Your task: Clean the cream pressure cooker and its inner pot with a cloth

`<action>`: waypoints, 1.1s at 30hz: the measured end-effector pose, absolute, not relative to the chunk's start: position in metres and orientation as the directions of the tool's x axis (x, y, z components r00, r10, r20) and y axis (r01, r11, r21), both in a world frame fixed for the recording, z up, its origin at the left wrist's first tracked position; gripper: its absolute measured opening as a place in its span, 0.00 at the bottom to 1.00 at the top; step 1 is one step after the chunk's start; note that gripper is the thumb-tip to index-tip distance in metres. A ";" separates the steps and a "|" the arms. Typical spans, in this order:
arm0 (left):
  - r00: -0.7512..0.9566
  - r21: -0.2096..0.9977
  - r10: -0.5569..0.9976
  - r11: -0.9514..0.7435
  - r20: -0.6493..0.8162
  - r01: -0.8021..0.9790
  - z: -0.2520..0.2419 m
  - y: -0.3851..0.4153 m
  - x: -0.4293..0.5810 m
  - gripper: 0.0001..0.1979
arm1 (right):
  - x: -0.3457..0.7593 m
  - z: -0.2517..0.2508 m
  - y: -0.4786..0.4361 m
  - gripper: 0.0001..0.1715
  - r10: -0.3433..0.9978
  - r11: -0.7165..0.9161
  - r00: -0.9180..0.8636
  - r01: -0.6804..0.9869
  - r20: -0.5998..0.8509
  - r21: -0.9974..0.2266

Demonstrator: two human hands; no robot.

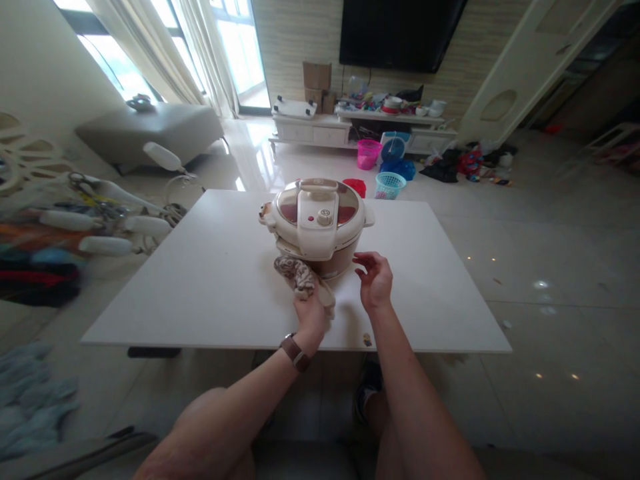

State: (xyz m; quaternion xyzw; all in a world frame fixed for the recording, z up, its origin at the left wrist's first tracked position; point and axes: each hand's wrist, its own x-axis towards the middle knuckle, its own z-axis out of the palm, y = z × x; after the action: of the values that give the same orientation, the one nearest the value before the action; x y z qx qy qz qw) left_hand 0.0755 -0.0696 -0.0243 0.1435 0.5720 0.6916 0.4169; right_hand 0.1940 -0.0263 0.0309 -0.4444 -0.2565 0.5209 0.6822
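A cream-coloured cooker (pixel 317 223) with a clear-windowed lid, a knob and a top handle stands on the white table (pixel 200 287). In front of it, my left hand (pixel 311 317) is closed on a patterned cloth (pixel 296 275), whose upper end reaches the cooker's lower front. A pale part of the cloth hangs at the right of this hand. My right hand (pixel 375 277) is just right of the cooker's base, fingers bent and apart, holding nothing. A small sticker (pixel 367 339) lies at the table's near edge.
Beyond the table stand a turquoise basket (pixel 390 185), a pink basket (pixel 369 154) and a low white cabinet (pixel 330 131) with boxes and dishes. At the left is a rack (pixel 107 246) with white padded ends, near the table's edge.
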 end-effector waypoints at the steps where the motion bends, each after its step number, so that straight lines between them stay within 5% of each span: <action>1: -0.592 0.899 0.750 0.010 -0.297 -0.438 -0.024 -0.073 0.082 0.11 | 0.194 0.031 -0.026 0.15 0.939 0.061 0.324 -0.476 -0.111 -0.877; 7: -0.562 0.764 0.610 0.114 -0.558 -0.635 -0.020 -0.038 0.051 0.10 | 0.196 0.033 -0.029 0.14 0.933 0.051 0.336 -0.485 -0.132 -0.873; 12: -0.584 0.768 0.569 0.140 -0.579 -0.624 -0.021 0.002 0.008 0.04 | 0.195 0.035 -0.029 0.14 0.933 0.037 0.329 -0.488 -0.145 -0.872; 33: -0.637 0.847 0.683 -0.049 -0.358 -0.529 -0.007 -0.032 0.036 0.12 | 0.159 0.026 -0.024 0.14 0.967 0.010 0.247 -0.301 -0.068 -0.954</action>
State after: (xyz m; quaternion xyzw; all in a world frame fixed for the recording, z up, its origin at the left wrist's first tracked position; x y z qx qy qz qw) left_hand 0.0363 -0.0324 -0.0074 0.0705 0.5465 0.7209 0.4204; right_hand 0.1592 -0.0240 0.0264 -0.4857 -0.3426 0.5091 0.6226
